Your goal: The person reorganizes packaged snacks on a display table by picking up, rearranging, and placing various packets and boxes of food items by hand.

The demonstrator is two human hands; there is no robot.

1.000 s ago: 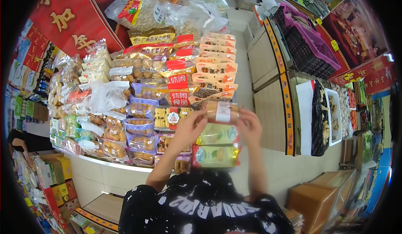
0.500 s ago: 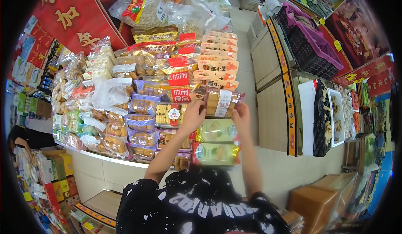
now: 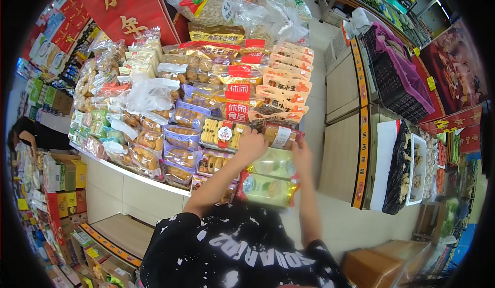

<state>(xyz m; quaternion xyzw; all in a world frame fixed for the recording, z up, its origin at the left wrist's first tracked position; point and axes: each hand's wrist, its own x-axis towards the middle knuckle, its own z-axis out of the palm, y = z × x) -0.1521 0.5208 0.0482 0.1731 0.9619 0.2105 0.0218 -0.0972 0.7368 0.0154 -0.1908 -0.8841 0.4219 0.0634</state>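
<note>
A packaged brown cake [image 3: 281,135] with a white label lies between my two hands at the right end of the snack display. My left hand [image 3: 252,146] is closed at its left end, fingertips partly hidden. At its right end, my right hand [image 3: 301,151] grips the wrapper. Just in front are two green packages [image 3: 272,163], the nearer one with a red and gold end. Left of my left hand sits a pack of yellow pastries [image 3: 221,133] with a round white label. Behind the cake stands a row of orange and white bags [image 3: 281,97].
Purple-edged pastry packs [image 3: 181,155] and bagged buns [image 3: 149,137] fill the display leftward. A wooden-sided counter [image 3: 344,154] stands across the aisle, with a black crate [image 3: 399,79] on it. At far left, another person's arm [image 3: 32,142] shows.
The cake package has tipped back and lowered against the bags behind it, both hands moving with it. The view has shifted, so the display appears farther right.
</note>
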